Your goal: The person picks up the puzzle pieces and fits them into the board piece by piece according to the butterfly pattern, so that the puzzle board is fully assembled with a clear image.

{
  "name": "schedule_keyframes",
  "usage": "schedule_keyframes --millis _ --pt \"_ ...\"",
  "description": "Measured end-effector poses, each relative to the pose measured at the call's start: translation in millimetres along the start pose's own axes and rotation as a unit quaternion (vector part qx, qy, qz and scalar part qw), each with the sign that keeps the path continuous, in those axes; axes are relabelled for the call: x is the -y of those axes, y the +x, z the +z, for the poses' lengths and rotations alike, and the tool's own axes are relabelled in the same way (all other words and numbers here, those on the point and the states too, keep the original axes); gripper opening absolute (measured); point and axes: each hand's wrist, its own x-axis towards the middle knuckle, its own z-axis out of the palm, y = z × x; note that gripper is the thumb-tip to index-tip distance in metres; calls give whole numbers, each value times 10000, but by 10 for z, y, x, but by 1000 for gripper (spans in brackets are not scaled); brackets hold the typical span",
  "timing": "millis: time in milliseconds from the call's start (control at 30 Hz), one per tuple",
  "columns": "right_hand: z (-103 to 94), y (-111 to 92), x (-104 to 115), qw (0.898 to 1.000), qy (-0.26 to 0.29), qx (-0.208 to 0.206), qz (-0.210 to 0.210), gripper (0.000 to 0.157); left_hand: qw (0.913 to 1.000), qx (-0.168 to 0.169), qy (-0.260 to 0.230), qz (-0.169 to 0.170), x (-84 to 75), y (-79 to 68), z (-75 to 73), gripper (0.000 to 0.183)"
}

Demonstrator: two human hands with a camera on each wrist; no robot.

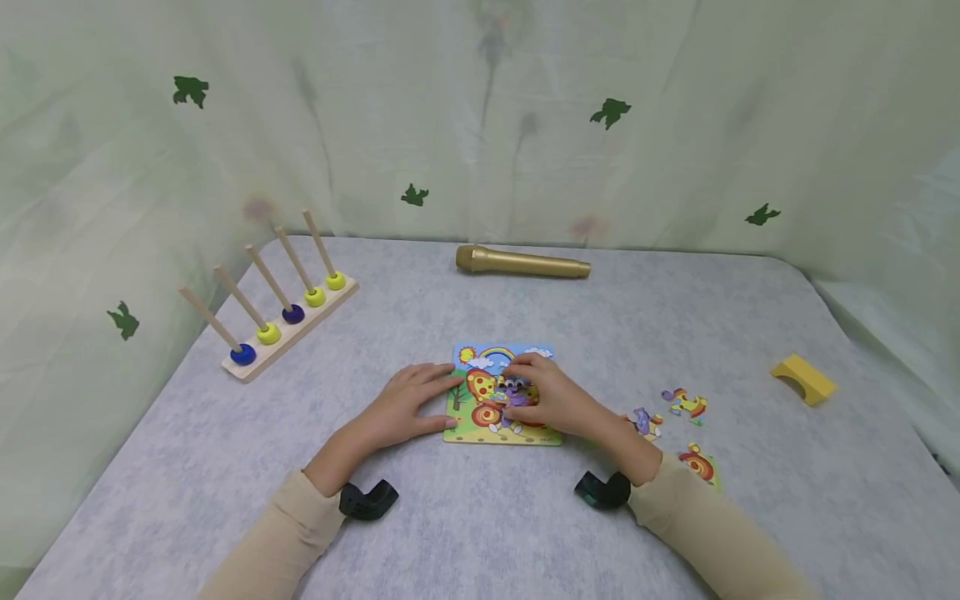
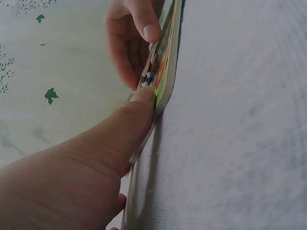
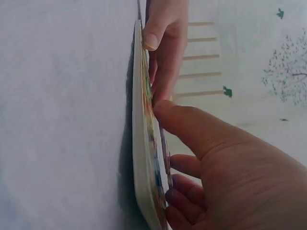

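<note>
Puzzle board (image 1: pixel 498 438), mid-bench (image 1: pixel 187 508), looks part-filled, with loose pieces (image 1: pixel 686 404) left toward right edge; left hand (image 1: pixel 412 402) rests on board, fingers spread, right hand (image 1: pixel 561 402) half-curled at purple piece (image 1: pixel 515 392), grip unclear.

the board (image 3: pixel 139 124) shows edge-on beside the bench (image 3: pixel 62 120), printed face to the right. from the lower right, the right hand (image 3: pixel 235 167) grips a thin piece (image 3: pixel 165 149) just beside that face, fingers partly hidden. at the top, the left hand's (image 3: pixel 168 36) thumb touches the board. behind, five pegs (image 3: pixel 201 57) lie across a pale cloth (image 3: pixel 268 134) with green patches (image 3: pixel 227 91).
</note>
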Motion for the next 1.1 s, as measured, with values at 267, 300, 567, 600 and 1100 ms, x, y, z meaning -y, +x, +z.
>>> schedule_keyframes --millis 267,300,567,600,1100 --pt "57 80 0 9985 -490 -3 -255 51 10000 58 -14 -70 -28 15 -22 60" --pt "61 82 -2 9986 -468 0 -244 51 9999 76 -19 -103 -33 16 -26 60" --pt "78 81 -37 9996 -249 -33 -135 53 9994 264 -123 -193 -71 43 -61 59" --pt "79 81 -42 9996 -231 -36 -141 53 9994 284 -166 -143 -83 50 -66 59" --pt "87 82 -87 9999 152 58 55 58 9958 786 328 330 -246 129 -55 51"
